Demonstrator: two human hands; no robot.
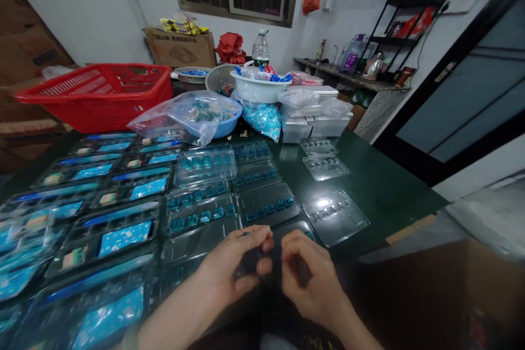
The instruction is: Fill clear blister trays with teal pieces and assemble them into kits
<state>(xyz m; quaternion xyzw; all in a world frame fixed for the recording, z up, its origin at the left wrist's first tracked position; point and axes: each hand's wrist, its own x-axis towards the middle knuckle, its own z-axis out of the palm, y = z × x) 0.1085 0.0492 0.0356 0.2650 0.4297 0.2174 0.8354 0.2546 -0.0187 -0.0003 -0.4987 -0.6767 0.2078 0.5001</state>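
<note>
1. Our left hand (223,262) is low in the middle of the view, just above the near edge of the dark green worktop (369,172). Its fingers are curled inward; we cannot tell whether they clamp on anything.
2. Our right hand (322,276) faces it, a narrow gap between the two. Its fingers bend round toward the thumb, and whether something small is pinched there we cannot tell.
3. Just beyond our hands lies a clear plastic tray (262,195) with a row of teal pieces — more such trays stand in columns behind and to the left.
4. Near our right hand lies a clear tray with colourless compartments (342,229), flat on the worktop.
5. To the left we see packed trays, holding blue pens (118,213) and speckled blue packets (125,239).
6. Farther back stand a red plastic basket (102,106), a light-blue basin (227,129) and stacked clear plastic trays (315,127).
</note>
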